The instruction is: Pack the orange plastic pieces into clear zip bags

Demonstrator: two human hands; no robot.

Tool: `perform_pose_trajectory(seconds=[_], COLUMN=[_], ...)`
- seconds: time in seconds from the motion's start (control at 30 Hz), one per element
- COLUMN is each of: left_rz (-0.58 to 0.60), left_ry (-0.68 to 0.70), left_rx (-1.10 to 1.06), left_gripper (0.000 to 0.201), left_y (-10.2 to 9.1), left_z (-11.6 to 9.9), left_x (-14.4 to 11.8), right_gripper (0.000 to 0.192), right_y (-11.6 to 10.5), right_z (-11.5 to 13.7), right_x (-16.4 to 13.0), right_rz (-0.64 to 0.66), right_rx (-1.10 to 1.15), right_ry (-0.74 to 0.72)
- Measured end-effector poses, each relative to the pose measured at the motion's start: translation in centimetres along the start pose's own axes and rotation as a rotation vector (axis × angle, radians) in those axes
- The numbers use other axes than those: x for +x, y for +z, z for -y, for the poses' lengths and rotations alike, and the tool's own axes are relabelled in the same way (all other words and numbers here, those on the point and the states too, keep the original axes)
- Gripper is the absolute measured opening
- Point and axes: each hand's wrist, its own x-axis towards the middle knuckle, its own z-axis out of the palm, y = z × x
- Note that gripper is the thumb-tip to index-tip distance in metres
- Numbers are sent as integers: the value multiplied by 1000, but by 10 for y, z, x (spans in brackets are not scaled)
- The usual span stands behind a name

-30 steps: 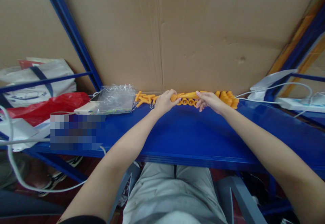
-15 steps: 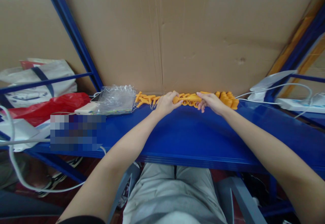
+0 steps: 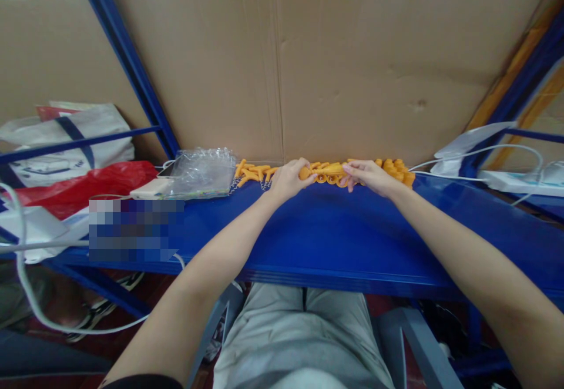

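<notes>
My left hand (image 3: 287,180) and my right hand (image 3: 369,176) both grip one long orange plastic piece (image 3: 325,170), one at each end, at the far edge of a blue shelf (image 3: 335,236). Under and behind it lie several orange ring-shaped parts (image 3: 326,178). A heap of small orange sticks (image 3: 252,172) lies just left of my left hand. More orange parts (image 3: 399,170) are stacked to the right of my right hand.
A cardboard sheet (image 3: 335,66) backs the shelf. A clear plastic bag (image 3: 202,170), a white box (image 3: 147,188), a red bag (image 3: 74,186) and a white bag (image 3: 66,136) sit at left. White cables and a power strip (image 3: 520,181) lie at right.
Both hands have shifted very slightly along the orange piece; my right hand has closed a little more over its right end. Nothing else has moved.
</notes>
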Motion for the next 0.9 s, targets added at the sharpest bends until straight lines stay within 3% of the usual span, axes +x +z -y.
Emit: perform_pose_trajectory(seconds=[0.17,0.3,0.43,0.67,0.9], left_rz=[-9,27,39,24,40], left_ry=[2,-44,-67,-67,-66], left_rx=[13,0,-18,-10,38], left_gripper=[22,22,21,23,25], left_y=[-1,0,1,0,-2], left_z=[-5,-4,0,-2,-7], left_x=[-1,0,1,0,-1], right_gripper=[53,47,27,32,32], right_y=[10,8,4,3,4], right_z=[-7,-4,-2,-3,6], right_x=[6,3,1,2,-2], right_rz=[-66,32,70,36,25], right_rx=[97,147,185,207,168], right_ry=[121,204,119,43,85])
